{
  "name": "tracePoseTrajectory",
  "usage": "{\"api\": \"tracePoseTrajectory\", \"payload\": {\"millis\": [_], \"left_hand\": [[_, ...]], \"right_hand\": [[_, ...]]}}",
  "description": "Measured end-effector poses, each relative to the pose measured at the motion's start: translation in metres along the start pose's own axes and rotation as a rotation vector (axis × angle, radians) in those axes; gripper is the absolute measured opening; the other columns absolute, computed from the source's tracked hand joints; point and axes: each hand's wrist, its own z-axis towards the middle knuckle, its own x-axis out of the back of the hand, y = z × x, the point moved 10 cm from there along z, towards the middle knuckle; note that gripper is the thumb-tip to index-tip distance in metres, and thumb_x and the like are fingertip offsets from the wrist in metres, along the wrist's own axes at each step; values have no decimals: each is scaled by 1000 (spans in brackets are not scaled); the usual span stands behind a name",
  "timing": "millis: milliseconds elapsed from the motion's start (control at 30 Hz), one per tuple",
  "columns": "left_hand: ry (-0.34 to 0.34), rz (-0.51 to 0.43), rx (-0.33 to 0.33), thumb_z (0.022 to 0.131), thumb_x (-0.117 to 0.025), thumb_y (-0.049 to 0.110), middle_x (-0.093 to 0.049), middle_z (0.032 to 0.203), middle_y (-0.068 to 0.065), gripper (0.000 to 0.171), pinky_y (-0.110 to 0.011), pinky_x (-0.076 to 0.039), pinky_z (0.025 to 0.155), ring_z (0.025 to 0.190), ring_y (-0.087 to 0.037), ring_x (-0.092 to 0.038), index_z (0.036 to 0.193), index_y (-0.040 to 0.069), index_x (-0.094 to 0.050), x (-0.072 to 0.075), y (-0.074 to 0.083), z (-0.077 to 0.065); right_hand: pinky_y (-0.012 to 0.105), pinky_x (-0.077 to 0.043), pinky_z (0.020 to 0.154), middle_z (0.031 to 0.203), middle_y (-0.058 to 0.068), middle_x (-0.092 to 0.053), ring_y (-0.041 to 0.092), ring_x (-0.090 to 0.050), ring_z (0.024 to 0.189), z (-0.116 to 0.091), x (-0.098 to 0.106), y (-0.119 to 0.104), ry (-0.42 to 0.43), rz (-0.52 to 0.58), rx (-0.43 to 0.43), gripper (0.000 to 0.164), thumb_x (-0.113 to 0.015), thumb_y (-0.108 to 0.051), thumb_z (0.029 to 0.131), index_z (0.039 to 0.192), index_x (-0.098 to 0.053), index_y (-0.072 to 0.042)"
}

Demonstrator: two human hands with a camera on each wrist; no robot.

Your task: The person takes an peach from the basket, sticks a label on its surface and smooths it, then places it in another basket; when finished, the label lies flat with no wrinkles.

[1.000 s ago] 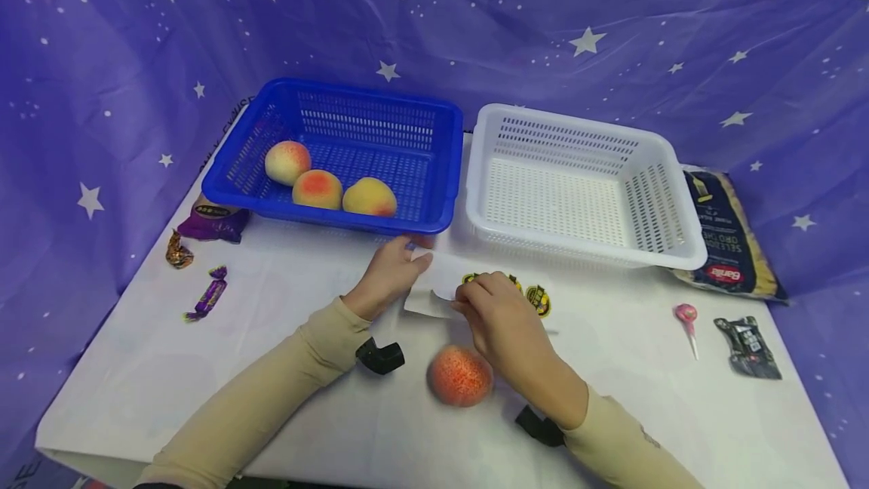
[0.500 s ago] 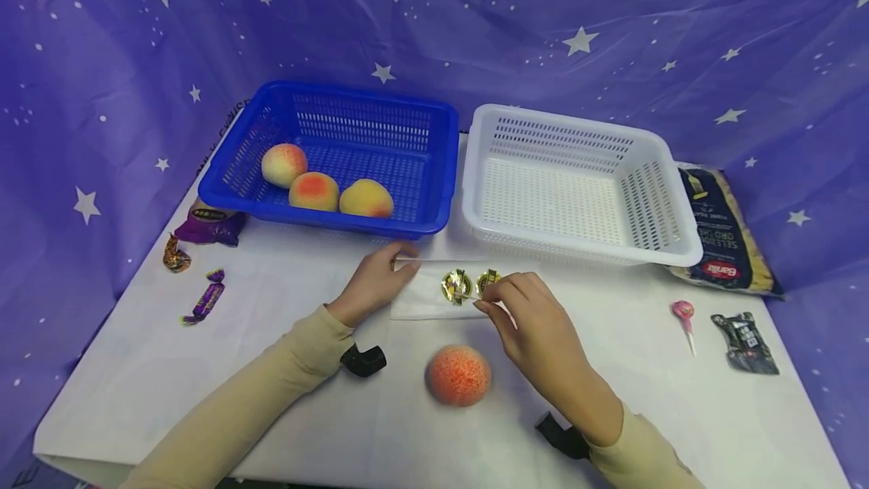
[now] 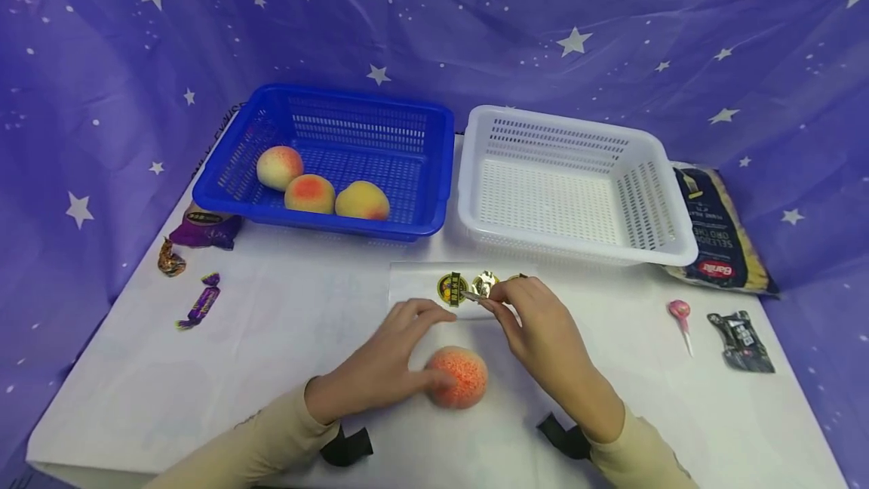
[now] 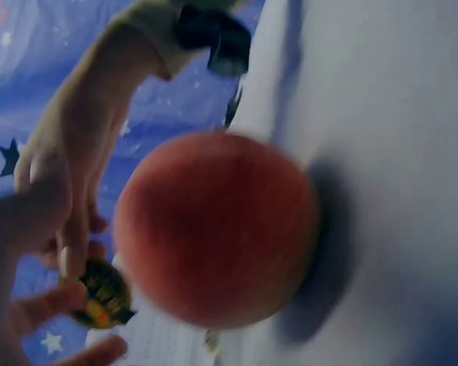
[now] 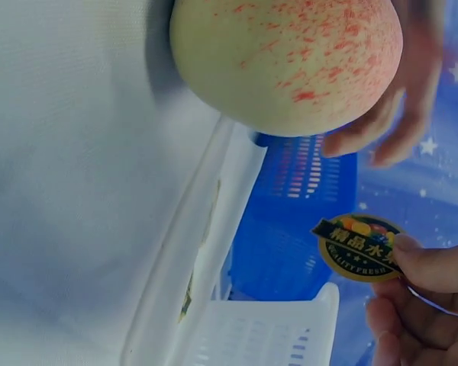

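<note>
My right hand (image 3: 543, 342) pinches a round black-and-gold fruit sticker (image 5: 359, 248) between thumb and fingertips; the right wrist view shows its printed face. In front of me a red-speckled peach (image 3: 465, 383) sits on the white table. Around its left side comes my left hand (image 3: 383, 364), fingers loosely spread, thumb overlapping the fruit in the head view. Both wrist views show the left fingers holding nothing. A white backing strip (image 3: 413, 285) lies beyond the peach, bearing more gold-and-black stickers (image 3: 451, 290), partly hidden by my right hand.
At the back left, a blue basket (image 3: 434, 229) holds three peaches (image 3: 310, 195). A white basket (image 3: 577, 247) stands beside it, with a pasta bag (image 3: 720, 236) at its right. Wrapped candies (image 3: 201, 304) lie left; a lollipop (image 3: 680, 312) and black packet (image 3: 741, 342) lie right.
My right hand has peeled a sticker up from the strip, which now lies flat. My left hand has let go of the strip and come back toward me to the peach.
</note>
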Motion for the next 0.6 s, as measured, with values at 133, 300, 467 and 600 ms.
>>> {"api": "tracePoseTrajectory", "payload": {"millis": [133,300,467,600], "left_hand": [[-93,-65,-120,63,-63,64,-32,127,8,82,-32,-37,93,116,-8,-30,131,29,-35,-24,14,-11],[-71,-65,-168,63,-66,60,-38,122,5,79,-28,-38,92,113,-10,-34,128,23,-40,-37,13,-15],[-73,-114,-173,69,-68,52,-46,116,7,68,-25,-41,88,108,-6,-43,124,20,-44,-40,11,-11],[-121,-363,23,69,-71,47,-48,116,9,63,-24,-46,80,102,-5,-51,122,25,-45,-34,-9,0]], "right_hand": [[27,-43,65,78,-4,-59,12,-52,75,0,0,3,10,2,14,14,-68,-12,76,85,-58,-11],[28,-44,66,79,-4,-60,12,-53,76,0,-2,5,9,14,9,14,-69,-13,76,85,-58,-11],[26,-43,67,79,-6,-60,11,-53,75,2,1,5,13,16,-6,13,-68,-13,77,85,-58,-12],[21,-41,64,77,-7,-59,7,-51,73,6,14,10,80,48,-34,12,-69,-12,77,84,-59,-12]]}}
